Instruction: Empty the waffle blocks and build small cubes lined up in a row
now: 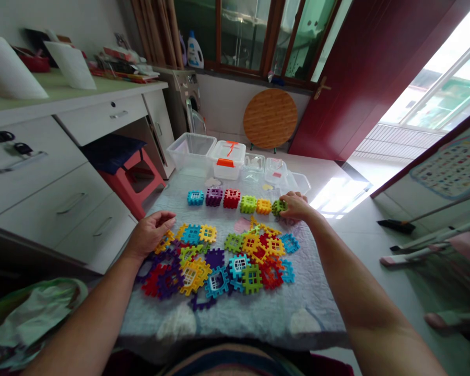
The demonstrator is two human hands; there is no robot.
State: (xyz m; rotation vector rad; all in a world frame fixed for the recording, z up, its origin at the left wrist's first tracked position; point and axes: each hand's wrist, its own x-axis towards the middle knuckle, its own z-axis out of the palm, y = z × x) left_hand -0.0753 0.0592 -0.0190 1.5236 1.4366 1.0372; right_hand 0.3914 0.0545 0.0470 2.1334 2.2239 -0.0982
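A row of plastic cubes built from waffle tiles stands across the quilted table: blue, purple, red, light green, orange and dark green. My right hand is closed on the dark green cube at the row's right end. My left hand hovers with curled fingers over the left edge of a pile of loose coloured tiles, touching a yellow tile; whether it holds one I cannot tell.
Clear plastic tubs and a lidded box with orange latches stand at the table's far edge. White drawers and a red stool are on the left. A round wooden board leans on the far wall.
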